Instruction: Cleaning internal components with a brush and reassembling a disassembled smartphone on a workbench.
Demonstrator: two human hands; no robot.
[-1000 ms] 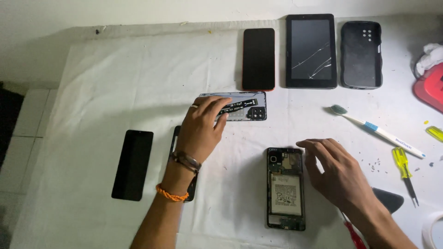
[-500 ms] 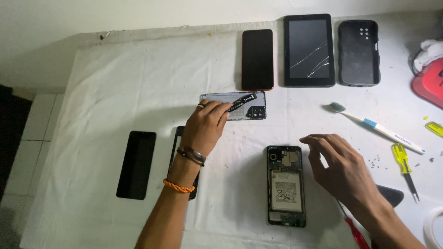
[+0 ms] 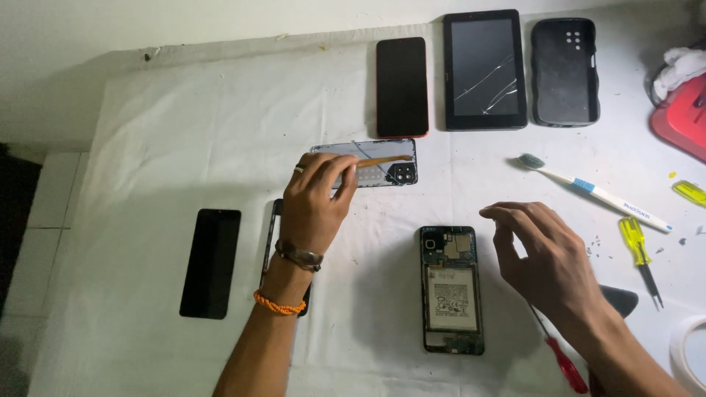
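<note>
Head view: the left hand [image 3: 318, 202] pinches one end of a thin orange strip [image 3: 384, 159], which reaches across the back cover [image 3: 382, 163] lying flat above the wrist; the fingertip grip suits so slight a part. The right hand [image 3: 548, 257] hovers loosely spread, holding nothing, just right of the opened phone [image 3: 451, 288], which lies face down with its battery showing. Three dark devices stand in a row at the far edge, the middle tablet [image 3: 484, 68] cracked. A toothbrush [image 3: 592, 191] and yellow screwdriver [image 3: 638, 250] lie to the right, within reach. A white cloth [image 3: 184, 162] covers the desk; pale tiled floor shows at left.
</note>
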